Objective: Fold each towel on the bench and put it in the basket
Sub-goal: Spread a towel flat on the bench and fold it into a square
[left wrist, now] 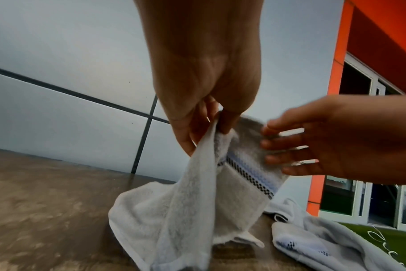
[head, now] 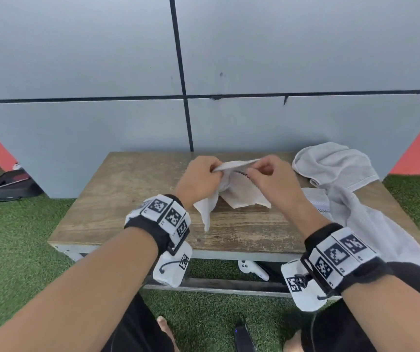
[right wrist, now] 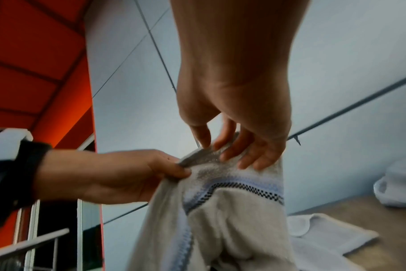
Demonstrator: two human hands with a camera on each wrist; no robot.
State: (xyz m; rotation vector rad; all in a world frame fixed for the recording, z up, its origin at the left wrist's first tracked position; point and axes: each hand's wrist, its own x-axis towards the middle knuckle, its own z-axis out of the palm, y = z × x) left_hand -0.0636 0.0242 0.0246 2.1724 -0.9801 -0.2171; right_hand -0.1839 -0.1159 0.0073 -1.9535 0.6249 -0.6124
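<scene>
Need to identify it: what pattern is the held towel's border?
Pale blue band with a black-and-white checkered line on the white towel; right wrist view.

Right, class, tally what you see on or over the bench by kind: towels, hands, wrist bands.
Towels: 3 (held towel, big towel, flat towel)
Hands: 2 (left hand, right hand)
Wrist bands: 2 (left band, right band)
Total: 7

Grey panelled wall (head: 77, 59), green turf (head: 13, 237), black case (head: 11, 184) left, white controller (head: 252, 269) below.
</scene>
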